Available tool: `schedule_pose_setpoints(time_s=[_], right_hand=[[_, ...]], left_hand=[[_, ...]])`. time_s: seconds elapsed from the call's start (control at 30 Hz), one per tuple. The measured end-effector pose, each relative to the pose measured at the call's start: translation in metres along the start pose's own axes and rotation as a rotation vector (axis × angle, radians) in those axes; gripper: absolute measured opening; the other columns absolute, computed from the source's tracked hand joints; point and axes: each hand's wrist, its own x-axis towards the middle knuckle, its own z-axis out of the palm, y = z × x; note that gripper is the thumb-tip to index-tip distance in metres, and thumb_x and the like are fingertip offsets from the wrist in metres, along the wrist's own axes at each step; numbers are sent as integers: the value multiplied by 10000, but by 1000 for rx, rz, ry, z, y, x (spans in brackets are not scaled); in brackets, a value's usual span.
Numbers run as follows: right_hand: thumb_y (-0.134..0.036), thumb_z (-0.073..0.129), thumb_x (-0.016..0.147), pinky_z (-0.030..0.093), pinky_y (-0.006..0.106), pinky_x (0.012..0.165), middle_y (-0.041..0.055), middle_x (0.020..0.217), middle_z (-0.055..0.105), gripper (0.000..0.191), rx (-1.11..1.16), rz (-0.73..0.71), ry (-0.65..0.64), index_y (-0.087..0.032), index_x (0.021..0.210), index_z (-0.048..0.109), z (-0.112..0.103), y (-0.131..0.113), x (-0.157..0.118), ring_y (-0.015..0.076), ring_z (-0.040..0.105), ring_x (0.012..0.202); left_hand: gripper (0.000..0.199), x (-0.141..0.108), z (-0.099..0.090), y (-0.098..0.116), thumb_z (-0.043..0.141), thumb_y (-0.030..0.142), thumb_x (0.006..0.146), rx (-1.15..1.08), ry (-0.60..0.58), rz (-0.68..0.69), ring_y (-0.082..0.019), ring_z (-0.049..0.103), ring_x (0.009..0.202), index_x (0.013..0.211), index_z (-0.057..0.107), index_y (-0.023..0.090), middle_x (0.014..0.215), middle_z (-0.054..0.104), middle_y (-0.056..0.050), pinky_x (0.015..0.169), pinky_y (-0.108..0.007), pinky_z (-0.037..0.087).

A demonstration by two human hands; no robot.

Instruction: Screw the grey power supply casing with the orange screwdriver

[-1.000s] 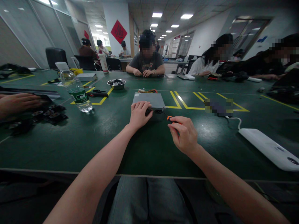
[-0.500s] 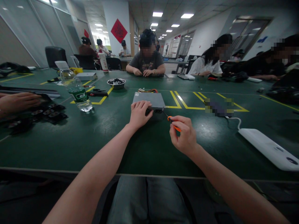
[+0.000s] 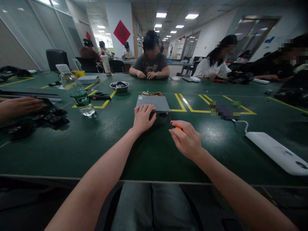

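Note:
A grey metal computer power supply (image 3: 156,102) lies on the green table (image 3: 115,150), with a bundle of coloured wires (image 3: 151,93) at its far side. My left hand (image 3: 143,117) grips its near left edge, fingers over the top and thumb at the front face. In my right hand (image 3: 187,137) is a screwdriver (image 3: 177,127) with an orange and black handle. Its thin shaft points up and left, the tip at the near right corner of the power supply. Whether the tip sits in a screw is too small to tell.
Left of me stand a water bottle (image 3: 80,96) and black parts (image 3: 53,118) near another person's hand (image 3: 20,107). Beyond are a metal bowl (image 3: 119,86) and a black tool (image 3: 99,96). A white power bank (image 3: 276,150) lies right. People sit across the table.
My right hand and the screwdriver have shifted slightly left, and the fingers have changed position on the handle. My left hand stays on the power supply.

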Motion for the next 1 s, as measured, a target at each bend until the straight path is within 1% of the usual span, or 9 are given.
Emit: schedule_pose_setpoints(time_s=[0.13, 0.27, 0.43, 0.7, 0.9, 1.0], right_hand=[[-62, 567, 775, 567, 310, 764, 85, 1025, 608, 300, 13, 5, 50, -213, 1022, 493, -3, 1, 1, 177, 613, 966], [-66, 581, 770, 578, 304, 765, 61, 1043, 607, 305, 58, -27, 117, -233, 1006, 485, -4, 0, 1, 163, 613, 986], [-60, 605, 755, 579, 293, 782, 77, 1035, 590, 284, 83, -120, 67, -195, 978, 493, 2, -5, 2, 166, 609, 988], [-39, 613, 743, 575, 300, 805, 103, 1041, 573, 290, 88, -163, 67, -156, 982, 497, 11, -6, 5, 177, 596, 997], [-81, 553, 800, 578, 303, 800, 65, 1060, 584, 226, 92, -124, 66, -209, 977, 498, 14, -6, 5, 157, 592, 1021], [-87, 548, 803, 576, 304, 802, 62, 1065, 586, 225, 86, -124, 55, -215, 982, 500, 16, -5, 4, 158, 592, 1025]], left_hand=[[147, 0, -1, 0, 498, 257, 870, -1, 6, 7, -199, 528, 1069, 1008, 548, 250, 1128, 626, -14, 924, -380, 301], [145, 0, -1, 0, 477, 262, 886, -6, 0, -3, -194, 525, 1077, 1011, 549, 246, 1134, 625, -16, 932, -374, 298], [152, 0, -1, 0, 435, 259, 915, -14, 9, 7, -179, 527, 1070, 1008, 554, 243, 1121, 627, -7, 936, -366, 287], [160, 0, 1, -1, 429, 249, 917, -3, 24, 12, -184, 522, 1061, 1002, 564, 239, 1104, 630, -8, 930, -365, 285], [164, 0, 1, -1, 424, 253, 920, -11, 24, 12, -183, 525, 1058, 1006, 563, 239, 1107, 629, -10, 932, -365, 283], [169, -1, 1, -1, 421, 255, 921, -13, 15, 8, -183, 521, 1067, 1010, 562, 238, 1111, 628, -14, 936, -366, 281]])
